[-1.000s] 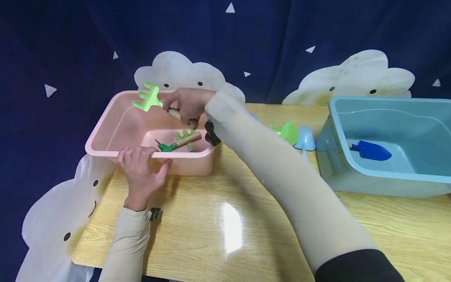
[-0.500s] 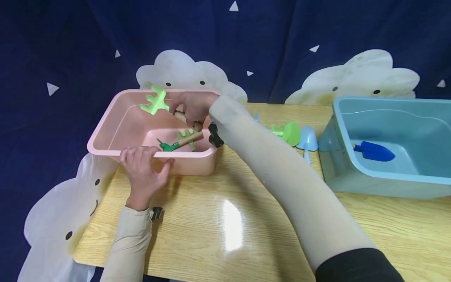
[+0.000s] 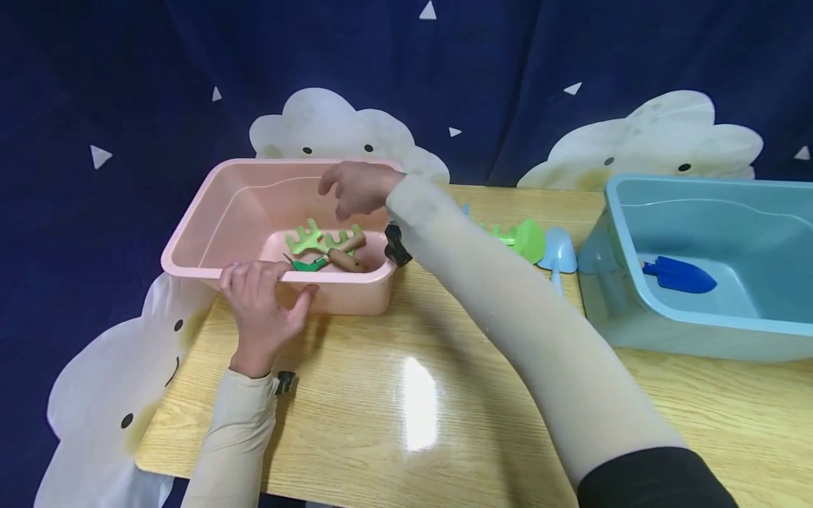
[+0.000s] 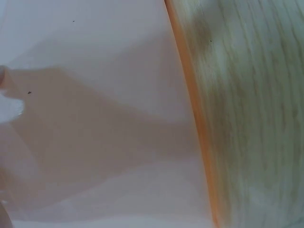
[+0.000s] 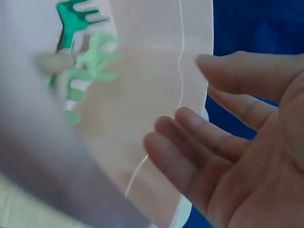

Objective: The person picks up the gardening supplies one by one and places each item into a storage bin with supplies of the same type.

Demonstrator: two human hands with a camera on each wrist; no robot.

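Observation:
My left hand (image 3: 257,307) grips the front rim of the pink bin (image 3: 346,289), fingers over the edge and thumb against the outer wall. Over the bin's back right part hovers my right hand (image 3: 358,187), holding nothing; the right wrist view shows its fingers (image 5: 171,156) spread and relaxed. Below it on the bin floor lie a light green hand rake (image 3: 307,238) with a wooden handle, a dark green hand rake (image 3: 309,265) and another light green rake (image 3: 343,238), overlapping each other. The left wrist view shows mostly the bin's outer wall (image 4: 104,109).
A blue tub (image 3: 686,342) stands at the right with a dark blue trowel (image 3: 682,274) inside. Between the containers lie a green tool (image 3: 527,241) and a light blue shovel (image 3: 559,248), partly behind my right sleeve (image 3: 495,296). Behind the wooden table (image 3: 356,416) hangs a navy curtain (image 3: 343,49).
My right hand has let go of the light green hand rake, which now lies on the bin floor across the other rakes. My left hand keeps its hold on the rim.

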